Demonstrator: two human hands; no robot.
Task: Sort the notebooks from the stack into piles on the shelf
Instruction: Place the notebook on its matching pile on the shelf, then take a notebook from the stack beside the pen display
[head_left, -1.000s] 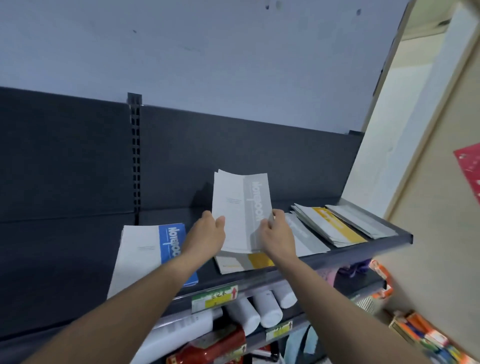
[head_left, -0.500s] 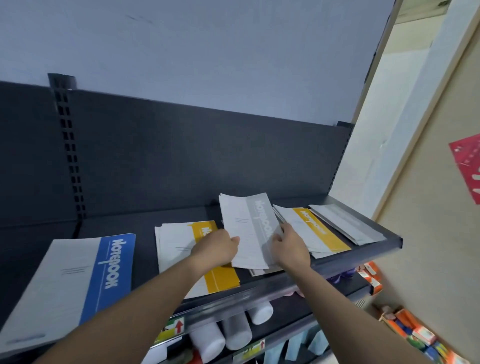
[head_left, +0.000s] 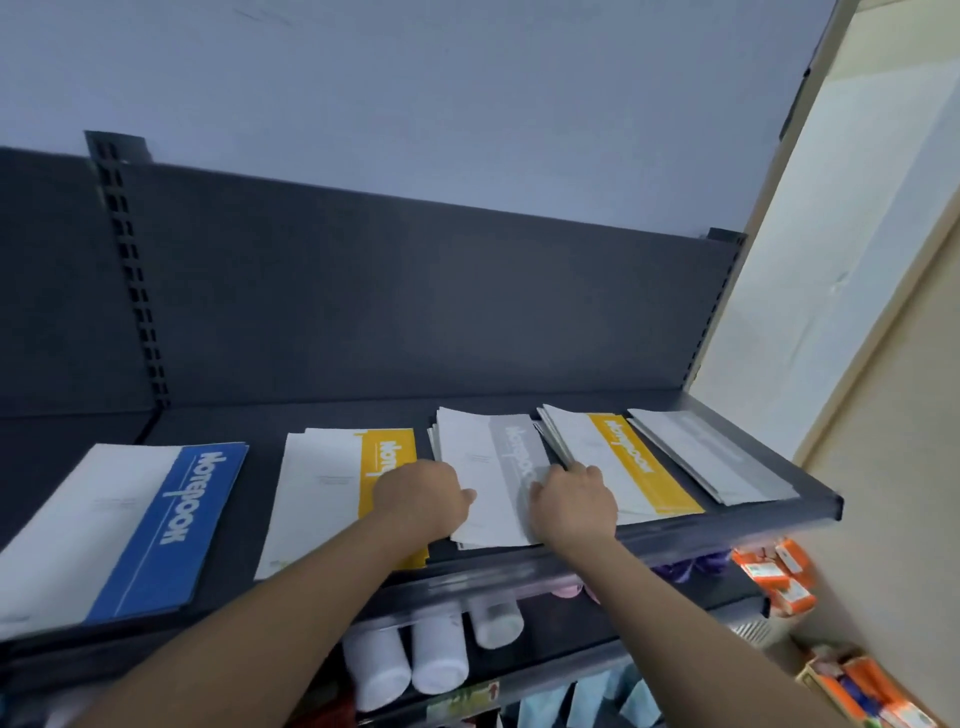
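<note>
A grey-striped notebook (head_left: 488, 467) lies flat on top of a small pile on the dark shelf (head_left: 332, 421). My left hand (head_left: 423, 499) presses on its left edge and my right hand (head_left: 574, 501) on its right edge; both hands still touch it. Left of it lies a yellow-striped notebook (head_left: 332, 483), and further left a blue-striped notebook pile (head_left: 140, 525). Right of it sits a stack topped by a yellow-striped notebook (head_left: 623, 462), then a grey notebook pile (head_left: 711, 457) at the shelf's right end.
White cylindrical bottles (head_left: 410, 660) lie on the lower shelf under my arms. Orange boxes (head_left: 779, 577) sit lower right. A cream wall (head_left: 857, 364) closes the shelf's right end. A slotted upright (head_left: 132, 270) runs up the dark back panel.
The grey-striped notebook, held upright a second ago, has been lowered and laid flat on the pile. My view has shifted right and down, bringing the blue pile further left.
</note>
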